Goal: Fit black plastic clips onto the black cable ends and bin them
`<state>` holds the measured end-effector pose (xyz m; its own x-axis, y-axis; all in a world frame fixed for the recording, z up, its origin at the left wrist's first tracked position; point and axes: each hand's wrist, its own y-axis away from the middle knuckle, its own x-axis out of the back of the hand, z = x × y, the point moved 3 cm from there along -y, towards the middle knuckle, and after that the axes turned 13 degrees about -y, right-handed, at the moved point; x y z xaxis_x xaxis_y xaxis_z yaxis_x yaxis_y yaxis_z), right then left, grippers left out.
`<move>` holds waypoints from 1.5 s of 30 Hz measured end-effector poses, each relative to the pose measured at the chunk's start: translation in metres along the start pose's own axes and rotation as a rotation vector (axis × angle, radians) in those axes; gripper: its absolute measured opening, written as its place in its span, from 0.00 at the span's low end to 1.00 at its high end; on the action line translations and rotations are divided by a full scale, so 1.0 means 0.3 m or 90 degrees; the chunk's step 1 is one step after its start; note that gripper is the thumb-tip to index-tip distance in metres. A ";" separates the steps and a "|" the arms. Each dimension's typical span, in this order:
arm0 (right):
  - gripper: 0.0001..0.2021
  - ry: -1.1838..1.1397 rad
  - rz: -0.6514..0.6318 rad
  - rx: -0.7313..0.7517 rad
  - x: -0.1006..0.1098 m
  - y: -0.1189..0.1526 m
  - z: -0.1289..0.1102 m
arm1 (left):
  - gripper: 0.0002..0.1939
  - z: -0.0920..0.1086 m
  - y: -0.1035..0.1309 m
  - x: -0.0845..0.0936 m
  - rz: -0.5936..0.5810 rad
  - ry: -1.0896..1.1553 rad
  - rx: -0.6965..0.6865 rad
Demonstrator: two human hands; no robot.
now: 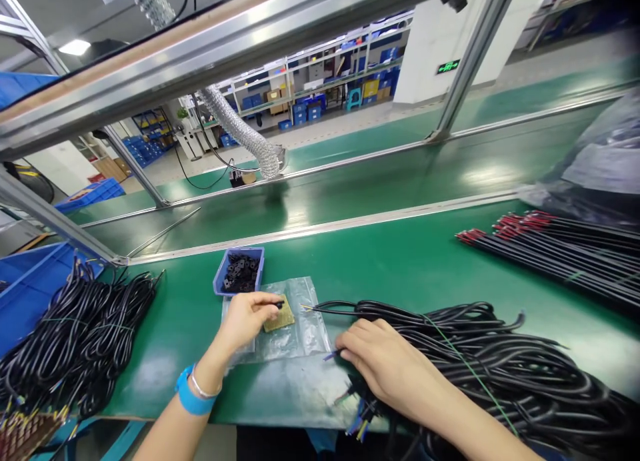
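Observation:
My left hand pinches a small black part between thumb and fingertips, above a yellowish square pad that lies on a clear plastic bag. Just behind it stands a small blue bin of black parts. My right hand has its fingers closed on a black cable end, with blue wire tips showing past the fingers. Beside and under that hand spreads a pile of looped black cables, tied with green string.
Bundled black cables lie at the left, beside a large blue bin. Straight black cables with red ends lie at the right. A metal frame crosses behind the mat, and a silver duct hangs down.

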<state>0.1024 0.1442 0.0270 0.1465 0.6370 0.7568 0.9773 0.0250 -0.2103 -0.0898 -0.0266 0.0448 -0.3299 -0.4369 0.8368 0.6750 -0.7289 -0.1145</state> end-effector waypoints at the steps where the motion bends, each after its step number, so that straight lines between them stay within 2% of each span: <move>1: 0.10 -0.004 0.000 -0.005 0.000 0.003 0.001 | 0.10 0.007 0.008 -0.019 -0.012 -0.002 -0.009; 4: 0.10 -0.027 0.010 -0.016 0.001 0.011 0.005 | 0.10 0.020 0.013 -0.056 -0.003 -0.052 -0.027; 7: 0.09 -0.049 0.023 -0.020 0.002 0.015 0.011 | 0.08 0.037 0.006 -0.074 0.035 -0.128 -0.043; 10: 0.09 -0.054 0.025 -0.018 0.003 0.016 0.013 | 0.08 0.056 -0.001 -0.087 0.039 -0.169 -0.061; 14: 0.08 -0.070 0.035 -0.014 0.008 0.015 0.009 | 0.08 0.066 -0.009 -0.083 0.028 -0.156 -0.061; 18: 0.08 -0.091 0.071 -0.008 0.018 0.012 0.004 | 0.06 0.100 0.020 -0.083 0.053 -0.092 -0.032; 20: 0.07 -0.116 0.110 0.005 0.028 0.010 0.002 | 0.07 0.137 0.056 -0.110 0.044 0.010 0.007; 23: 0.06 -0.179 0.183 0.034 0.049 0.008 0.000 | 0.11 0.191 0.123 -0.184 0.009 0.364 0.154; 25: 0.06 -0.209 0.217 0.047 0.059 0.009 0.000 | 0.15 0.222 0.159 -0.232 0.014 0.587 0.251; 27: 0.06 -0.217 0.227 0.054 0.063 0.009 -0.001 | 0.17 0.246 0.178 -0.260 0.026 0.698 0.291; 30: 0.06 -0.211 0.227 0.060 0.062 0.008 -0.005 | 0.18 0.260 0.184 -0.269 0.026 0.785 0.315; 35: 0.06 -0.208 0.224 0.053 0.060 0.008 -0.007 | 0.18 0.243 0.184 -0.257 0.032 0.803 0.318; 41: 0.06 -0.202 0.234 0.063 0.065 0.017 -0.007 | 0.17 0.210 0.192 -0.274 0.016 0.682 0.250; 45: 0.06 -0.199 0.236 0.070 0.067 0.019 -0.010 | 0.17 0.200 0.199 -0.275 0.020 0.651 0.241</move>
<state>0.1112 0.1548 0.0428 0.4124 0.8185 0.4000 0.8436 -0.1773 -0.5069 0.0173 -0.0024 0.0011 -0.5837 -0.8116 -0.0241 0.7941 -0.5768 0.1914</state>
